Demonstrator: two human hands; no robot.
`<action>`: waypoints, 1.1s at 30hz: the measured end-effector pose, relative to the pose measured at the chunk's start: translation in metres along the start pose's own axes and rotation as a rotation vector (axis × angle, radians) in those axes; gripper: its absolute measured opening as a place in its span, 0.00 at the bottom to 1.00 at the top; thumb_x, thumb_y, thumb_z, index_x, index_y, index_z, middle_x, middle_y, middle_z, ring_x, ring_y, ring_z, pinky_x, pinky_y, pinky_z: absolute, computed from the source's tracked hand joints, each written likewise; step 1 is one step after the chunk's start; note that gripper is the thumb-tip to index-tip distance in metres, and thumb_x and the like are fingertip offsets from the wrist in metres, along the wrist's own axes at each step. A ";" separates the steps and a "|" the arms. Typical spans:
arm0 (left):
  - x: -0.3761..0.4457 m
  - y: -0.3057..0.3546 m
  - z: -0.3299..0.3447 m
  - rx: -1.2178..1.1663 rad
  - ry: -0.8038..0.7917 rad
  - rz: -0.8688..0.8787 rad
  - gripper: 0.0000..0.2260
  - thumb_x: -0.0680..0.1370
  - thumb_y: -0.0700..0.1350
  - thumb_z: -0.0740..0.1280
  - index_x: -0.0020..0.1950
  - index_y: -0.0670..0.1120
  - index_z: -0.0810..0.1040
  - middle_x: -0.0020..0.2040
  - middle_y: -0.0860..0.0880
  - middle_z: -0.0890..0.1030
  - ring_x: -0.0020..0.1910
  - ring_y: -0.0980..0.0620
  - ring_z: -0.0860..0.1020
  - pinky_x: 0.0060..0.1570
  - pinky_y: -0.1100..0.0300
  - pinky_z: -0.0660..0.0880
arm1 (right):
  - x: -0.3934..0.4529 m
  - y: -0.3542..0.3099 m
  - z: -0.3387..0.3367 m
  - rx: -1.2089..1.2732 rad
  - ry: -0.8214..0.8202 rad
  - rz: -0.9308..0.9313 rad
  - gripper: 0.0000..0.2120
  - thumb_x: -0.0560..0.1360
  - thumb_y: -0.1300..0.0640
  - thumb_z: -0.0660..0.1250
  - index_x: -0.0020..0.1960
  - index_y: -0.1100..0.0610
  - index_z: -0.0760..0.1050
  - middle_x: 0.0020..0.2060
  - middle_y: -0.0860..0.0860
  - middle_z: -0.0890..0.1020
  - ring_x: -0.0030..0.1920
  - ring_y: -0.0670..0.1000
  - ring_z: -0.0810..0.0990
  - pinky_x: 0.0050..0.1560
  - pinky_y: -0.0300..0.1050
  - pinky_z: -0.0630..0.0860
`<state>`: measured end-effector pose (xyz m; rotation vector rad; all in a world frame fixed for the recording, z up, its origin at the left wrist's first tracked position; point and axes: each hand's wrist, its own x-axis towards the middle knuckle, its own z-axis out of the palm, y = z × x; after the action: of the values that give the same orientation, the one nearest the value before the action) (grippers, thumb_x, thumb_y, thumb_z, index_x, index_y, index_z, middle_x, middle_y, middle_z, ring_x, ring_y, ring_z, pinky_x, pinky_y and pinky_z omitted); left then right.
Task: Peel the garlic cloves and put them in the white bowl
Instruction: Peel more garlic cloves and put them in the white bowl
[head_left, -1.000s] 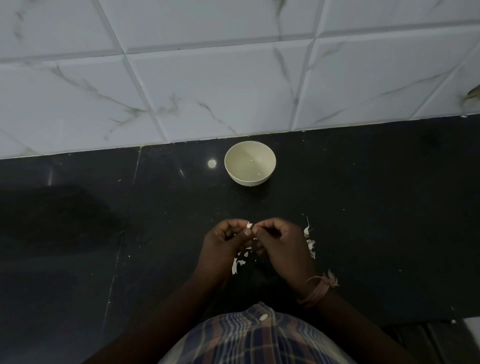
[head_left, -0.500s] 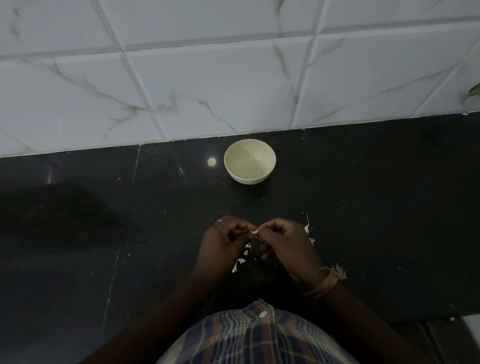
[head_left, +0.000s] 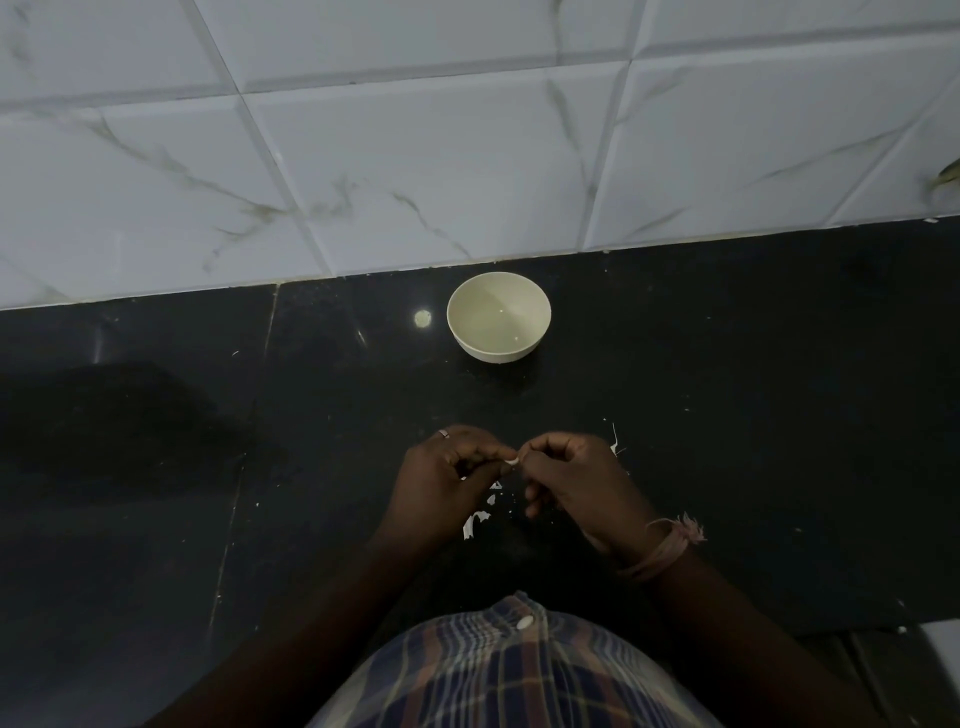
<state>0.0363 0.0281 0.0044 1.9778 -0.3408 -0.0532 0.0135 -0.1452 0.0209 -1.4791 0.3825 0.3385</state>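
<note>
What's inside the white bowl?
The white bowl looks empty: only bare inside and tiny glints show. Its near inner wall is hidden behind the rim. No garlic cloves there.

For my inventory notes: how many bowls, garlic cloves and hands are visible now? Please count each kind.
Bowl: 1
Garlic clove: 1, pinched between both hands
Hands: 2, left hand and right hand
Total: 4

Single head-worn wide-angle view, looking steeply down at black counter (head_left: 727, 395); tiled wall (head_left: 415, 156) at 12 o'clock, wearer's shirt (head_left: 498, 675) close at 6.
</note>
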 end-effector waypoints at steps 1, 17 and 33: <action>0.000 0.000 -0.002 0.003 -0.013 0.016 0.10 0.73 0.35 0.77 0.47 0.49 0.88 0.45 0.55 0.85 0.47 0.58 0.83 0.47 0.70 0.75 | 0.000 0.000 -0.001 0.010 -0.017 0.015 0.05 0.78 0.67 0.67 0.46 0.66 0.81 0.29 0.53 0.79 0.27 0.50 0.76 0.27 0.42 0.77; 0.005 -0.007 0.001 -0.173 -0.033 0.015 0.08 0.74 0.31 0.75 0.48 0.43 0.87 0.47 0.49 0.85 0.48 0.52 0.84 0.50 0.63 0.77 | -0.002 0.001 0.001 0.234 -0.047 0.056 0.05 0.79 0.68 0.65 0.47 0.69 0.79 0.40 0.63 0.79 0.32 0.51 0.78 0.32 0.47 0.81; -0.002 -0.007 0.007 -0.375 -0.015 -0.222 0.09 0.73 0.35 0.76 0.47 0.48 0.87 0.48 0.46 0.86 0.49 0.44 0.85 0.54 0.44 0.81 | -0.001 0.005 0.006 0.307 -0.112 0.087 0.07 0.82 0.62 0.63 0.48 0.64 0.77 0.34 0.53 0.78 0.30 0.49 0.76 0.29 0.42 0.77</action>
<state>0.0345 0.0246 -0.0048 1.6348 -0.1086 -0.2560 0.0111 -0.1394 0.0174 -1.1402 0.3910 0.4110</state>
